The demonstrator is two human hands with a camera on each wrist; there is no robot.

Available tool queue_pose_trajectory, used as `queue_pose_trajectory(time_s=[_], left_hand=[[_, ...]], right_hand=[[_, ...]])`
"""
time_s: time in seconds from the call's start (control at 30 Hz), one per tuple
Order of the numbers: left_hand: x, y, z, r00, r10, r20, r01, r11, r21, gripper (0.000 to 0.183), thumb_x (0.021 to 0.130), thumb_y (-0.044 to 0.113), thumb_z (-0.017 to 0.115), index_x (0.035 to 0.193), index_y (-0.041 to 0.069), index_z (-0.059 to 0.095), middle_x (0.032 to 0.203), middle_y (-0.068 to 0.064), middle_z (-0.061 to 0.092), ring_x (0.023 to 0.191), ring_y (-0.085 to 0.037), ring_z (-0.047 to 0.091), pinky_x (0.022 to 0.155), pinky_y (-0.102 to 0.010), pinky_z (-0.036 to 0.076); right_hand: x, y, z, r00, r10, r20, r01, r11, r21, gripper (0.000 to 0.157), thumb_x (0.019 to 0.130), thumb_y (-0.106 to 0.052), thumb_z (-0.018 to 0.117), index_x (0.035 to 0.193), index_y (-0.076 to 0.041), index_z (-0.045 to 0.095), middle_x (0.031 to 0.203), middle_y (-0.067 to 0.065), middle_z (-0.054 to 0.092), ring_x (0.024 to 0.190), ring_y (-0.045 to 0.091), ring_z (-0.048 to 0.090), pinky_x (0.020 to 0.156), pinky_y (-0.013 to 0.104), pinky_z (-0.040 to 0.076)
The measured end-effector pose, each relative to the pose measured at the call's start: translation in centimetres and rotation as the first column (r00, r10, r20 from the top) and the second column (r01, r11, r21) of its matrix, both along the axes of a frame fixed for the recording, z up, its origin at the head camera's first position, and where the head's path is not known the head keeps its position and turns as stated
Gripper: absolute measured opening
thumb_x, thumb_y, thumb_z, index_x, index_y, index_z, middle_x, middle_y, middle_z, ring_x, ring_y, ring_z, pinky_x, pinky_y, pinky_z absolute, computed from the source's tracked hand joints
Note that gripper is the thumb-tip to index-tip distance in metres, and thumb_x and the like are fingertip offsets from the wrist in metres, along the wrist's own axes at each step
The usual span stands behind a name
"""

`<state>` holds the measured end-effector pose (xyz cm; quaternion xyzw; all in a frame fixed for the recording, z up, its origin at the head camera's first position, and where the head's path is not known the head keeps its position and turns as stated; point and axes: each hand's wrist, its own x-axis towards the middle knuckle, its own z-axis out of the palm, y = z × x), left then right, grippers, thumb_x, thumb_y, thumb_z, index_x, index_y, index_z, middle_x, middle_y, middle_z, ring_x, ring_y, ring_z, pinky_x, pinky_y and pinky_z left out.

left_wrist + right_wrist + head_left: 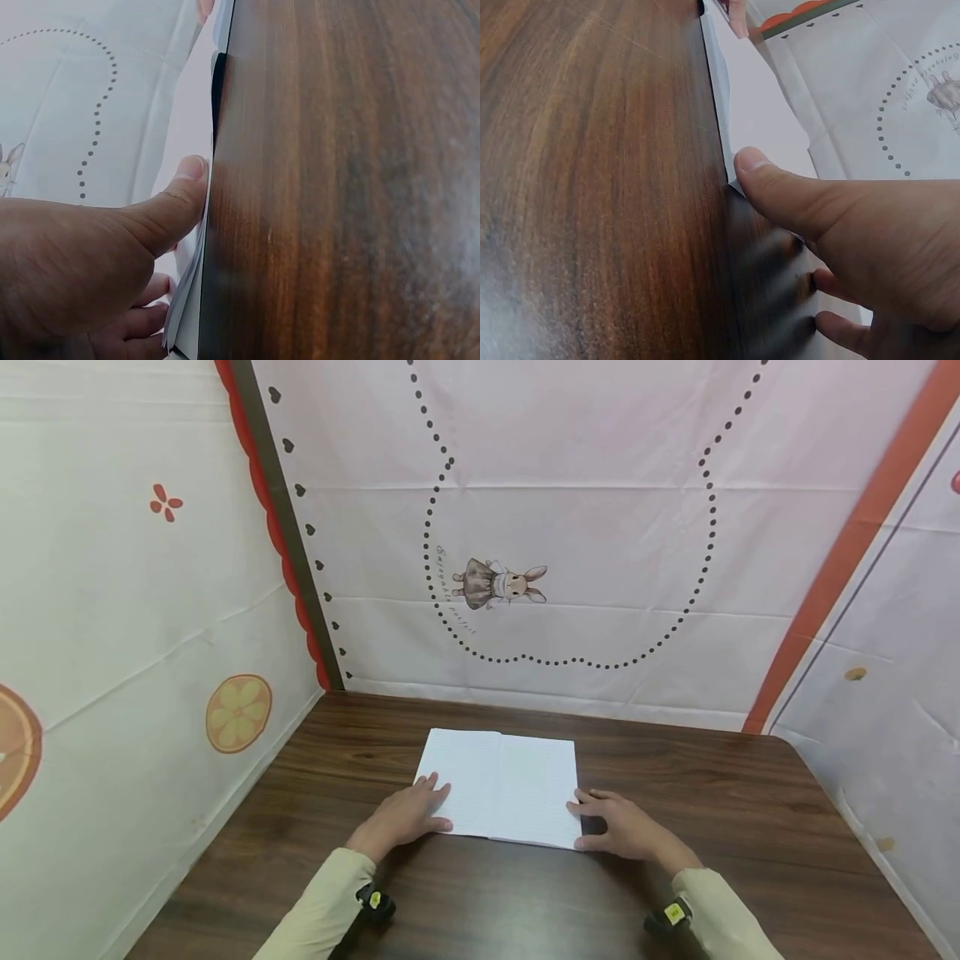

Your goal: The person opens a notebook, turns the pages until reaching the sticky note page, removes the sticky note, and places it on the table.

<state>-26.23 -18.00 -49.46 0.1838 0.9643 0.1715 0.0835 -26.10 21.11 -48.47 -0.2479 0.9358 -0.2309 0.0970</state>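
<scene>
An open notebook (498,785) with white lined pages lies flat on the wooden table, its centre fold running away from the person. On its left page rests the left hand (408,812), fingers spread, with the thumb near the bottom edge. In the left wrist view that thumb (180,196) lies on the page beside the notebook's edge. At the right page's outer edge is the right hand (626,827), its fingers apart. The right wrist view shows the thumb (765,176) touching the lower right corner, while the other fingertips reach down around the side edge.
The dark wooden table (480,902) extends around the notebook on all sides. Behind it hangs a pale printed cloth (585,543) with a rabbit figure, and more cloth walls (135,635) enclose the left and right. Each wrist carries a dark strapped device (375,902).
</scene>
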Motion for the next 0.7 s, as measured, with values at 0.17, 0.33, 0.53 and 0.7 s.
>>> queue_pose_trajectory(time_s=[0.17,0.33,0.53,0.7], left_hand=[[0.0,0.1,0.3,1.0,0.014,0.004,-0.014,1.0,0.009,0.071,0.094,0.042,0.071,0.151,0.005,0.05,0.161,-0.024,0.034,0.15,-0.043,0.032,0.118,-0.058,0.031],[0.0,0.1,0.4,1.0,0.008,0.01,-0.008,1.0,0.021,0.07,0.094,0.04,0.071,0.151,0.005,0.049,0.162,-0.025,0.033,0.15,-0.043,0.031,0.119,-0.059,0.03],[0.1,0.2,0.3,1.0,0.015,0.017,-0.016,0.999,0.033,0.07,0.095,0.04,0.071,0.151,0.005,0.049,0.162,-0.024,0.032,0.151,-0.043,0.029,0.119,-0.059,0.029],[-0.1,0.1,0.1,1.0,0.017,0.027,-0.018,0.999,0.043,0.071,0.095,0.041,0.071,0.151,0.005,0.049,0.163,-0.024,0.031,0.151,-0.043,0.028,0.119,-0.06,0.029]], right_hand=[[0.0,-0.3,0.1,1.0,-0.009,-0.002,0.009,1.0,-0.002,0.067,0.085,-0.041,0.082,0.141,-0.01,0.063,0.155,0.015,0.049,0.143,0.047,0.041,0.111,0.07,0.033],[0.2,-0.9,-0.4,0.996,-0.077,-0.052,0.078,0.997,-0.001,0.061,0.086,-0.042,0.081,0.137,-0.011,0.066,0.152,0.014,0.053,0.141,0.045,0.044,0.11,0.07,0.035],[0.8,-1.9,-1.7,0.973,-0.193,-0.124,0.189,0.981,-0.049,0.054,0.088,-0.039,0.08,0.134,-0.013,0.069,0.15,0.011,0.056,0.141,0.042,0.045,0.108,0.072,0.033],[0.9,-2.1,-2.1,0.965,-0.229,-0.128,0.222,0.973,-0.067,0.054,0.087,-0.037,0.081,0.134,-0.014,0.069,0.15,0.01,0.055,0.143,0.041,0.044,0.11,0.072,0.031]])
